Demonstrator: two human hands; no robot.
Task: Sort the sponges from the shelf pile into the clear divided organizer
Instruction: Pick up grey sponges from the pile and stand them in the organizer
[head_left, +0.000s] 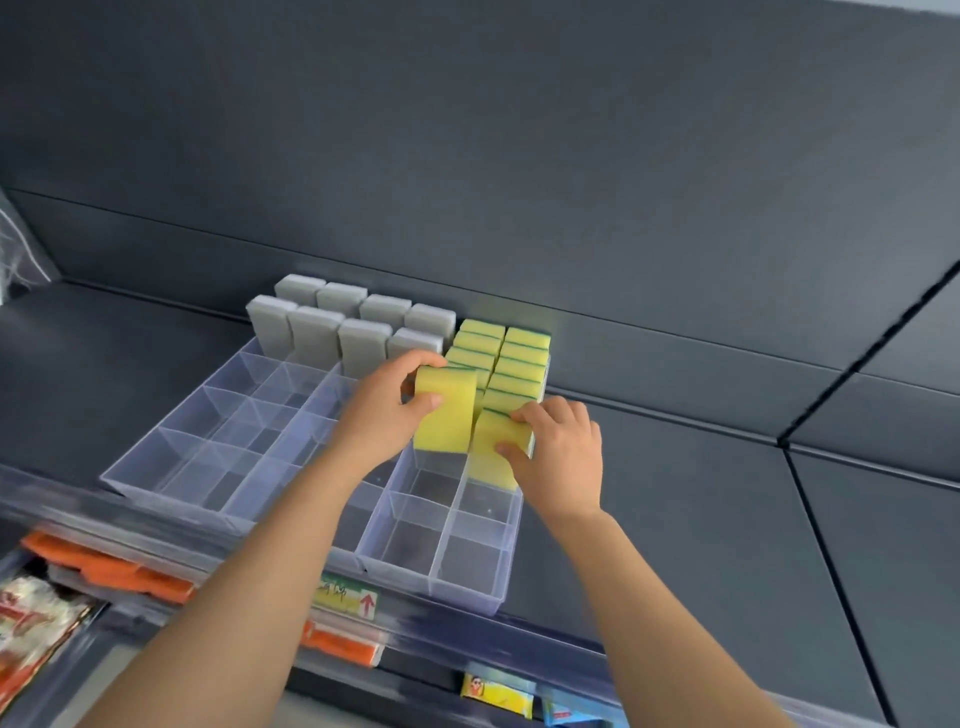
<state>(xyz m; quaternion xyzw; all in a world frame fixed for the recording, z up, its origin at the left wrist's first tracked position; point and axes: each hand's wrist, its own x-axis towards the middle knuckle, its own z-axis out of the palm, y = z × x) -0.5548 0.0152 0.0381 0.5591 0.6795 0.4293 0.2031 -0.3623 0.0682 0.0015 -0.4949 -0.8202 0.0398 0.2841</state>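
Note:
A clear divided organizer (470, 584) sits on the dark shelf. Its back left cells hold upright grey sponges (314, 332). Two rows of yellow sponges with green edges (522, 358) stand in its back right cells. My left hand (387, 408) grips one yellow sponge (445, 415) upright, just above a cell in the left yellow row. My right hand (558, 454) holds another yellow sponge (496, 447) that stands in the right row's front occupied cell. The front cells hold nothing.
The dark shelf (727, 519) runs to the right, with a dark back wall behind. Below the shelf edge are a yellow price label (345, 597), orange packs (109, 566) and other packaged goods (31, 618). A clear bag (15, 249) hangs at far left.

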